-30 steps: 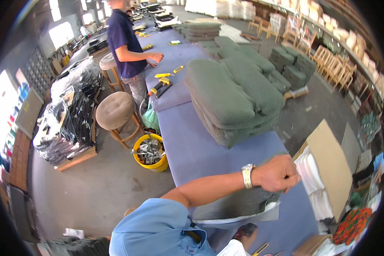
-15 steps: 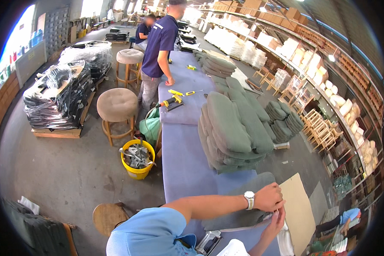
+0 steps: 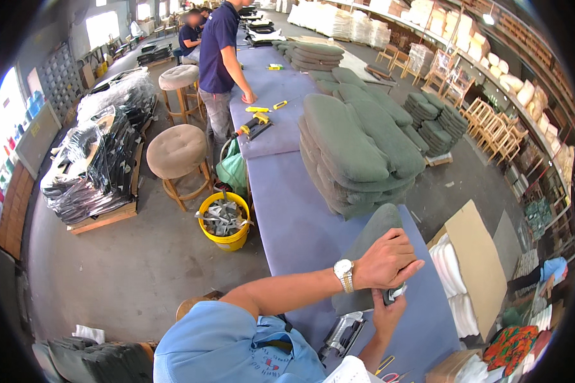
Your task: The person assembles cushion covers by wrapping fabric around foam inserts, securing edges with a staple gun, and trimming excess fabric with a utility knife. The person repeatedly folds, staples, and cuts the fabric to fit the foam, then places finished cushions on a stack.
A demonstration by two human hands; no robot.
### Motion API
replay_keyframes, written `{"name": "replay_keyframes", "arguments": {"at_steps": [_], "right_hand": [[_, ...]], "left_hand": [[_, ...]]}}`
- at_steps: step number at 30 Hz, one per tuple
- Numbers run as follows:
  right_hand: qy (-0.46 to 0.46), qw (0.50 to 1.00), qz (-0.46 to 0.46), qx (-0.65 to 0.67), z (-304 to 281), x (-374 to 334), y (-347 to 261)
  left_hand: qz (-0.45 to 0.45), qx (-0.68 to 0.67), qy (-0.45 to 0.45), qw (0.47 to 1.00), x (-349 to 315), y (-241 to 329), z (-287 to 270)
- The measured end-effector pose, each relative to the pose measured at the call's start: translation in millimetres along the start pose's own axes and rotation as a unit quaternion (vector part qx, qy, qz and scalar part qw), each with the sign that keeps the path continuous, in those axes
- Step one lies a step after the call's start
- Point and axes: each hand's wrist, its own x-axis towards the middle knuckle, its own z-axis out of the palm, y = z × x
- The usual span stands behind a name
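Note:
A dark green seat cushion (image 3: 378, 235) is angled across the near end of the blue-covered table, partly hidden behind my arm and hands. My left hand (image 3: 388, 260), with a wristwatch (image 3: 344, 274) on its wrist, is over the cushion with fingers curled; whatever they grip is hidden. Just below it, my right hand (image 3: 388, 314) is closed on the cushion's near edge, where a bit of dark and whitish material shows at the fingers. A metal staple gun (image 3: 344, 335) rests on the table beside my right forearm. Scissors (image 3: 390, 373) lie close to the front edge.
Stacked green cushions (image 3: 358, 153) stand ahead on the table (image 3: 281, 210). A yellow bucket of scraps (image 3: 225, 223) and round stools (image 3: 177, 152) are at left. Cardboard (image 3: 473, 262) and white foam (image 3: 450, 274) are at right. A co-worker (image 3: 220, 64) stands at the table's far left side.
The cushion has turned and tilted, its far end now pointing up and away. My hands have shifted with it, the left now above the right. The view has swung slightly.

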Motion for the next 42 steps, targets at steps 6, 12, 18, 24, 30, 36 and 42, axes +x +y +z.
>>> {"name": "replay_keyframes", "arguments": {"at_steps": [6,12,18,24,30,36,42], "right_hand": [[0.035,0.999,0.006,-0.012,7.0,9.9,-7.7],[0.093,0.991,-0.082,-0.051,42.9,23.1,-29.8],[0.139,0.983,-0.113,-0.041,62.5,27.1,-20.9],[0.121,0.985,-0.117,-0.048,74.6,49.4,-16.4],[0.080,0.990,-0.114,-0.028,71.6,78.6,-8.5],[-0.050,0.991,-0.070,0.100,36.6,101.2,-1.9],[-0.098,0.988,0.002,0.123,11.5,107.0,21.3]], "left_hand": [[0.003,-0.014,-0.031,0.999,5.1,-24.5,-8.7],[-0.060,-0.013,0.017,0.998,-3.5,-49.0,-21.5],[-0.093,0.027,-0.006,0.995,-3.3,-58.4,-33.7],[-0.141,0.041,0.012,0.989,-0.8,-80.4,-46.2],[-0.172,0.049,0.008,0.984,1.7,-99.6,-57.9],[-0.051,0.192,-0.076,0.977,1.9,-80.3,-68.5],[-0.006,0.216,-0.171,0.961,20.2,-57.4,-63.3]]}}
